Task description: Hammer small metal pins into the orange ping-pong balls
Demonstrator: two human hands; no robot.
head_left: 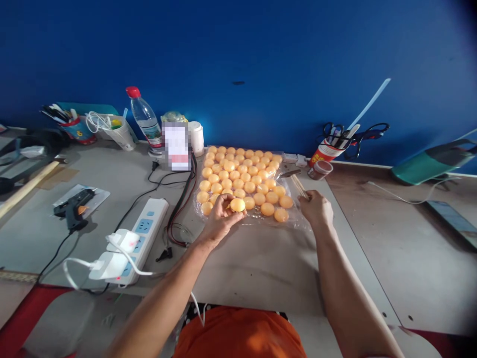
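Observation:
My left hand (pixel 222 219) is closed, its fingers and thumb round one orange ping-pong ball (pixel 237 205). The ball is held over the near edge of several rows of like orange balls (pixel 247 177) lying on clear plastic film (pixel 198 201). To the right of the rows, my right hand (pixel 316 209) is closed round some thin wooden sticks (pixel 298 185), whose far ends point away from me. Beside those ends lies a dark flat blade-like piece (pixel 289 174); I cannot make out what it belongs to. A small cup (pixel 319 170) stands just beyond my right hand.
On the left are a white power strip (pixel 144 233) with plugged-in chargers, a black glue gun (pixel 76 206) and loose cables. A water bottle (pixel 147 122) and a white container (pixel 196 138) stand along the blue wall. At right are a tool cup (pixel 328 149), a green bottle (pixel 428 163) and a phone (pixel 452 221).

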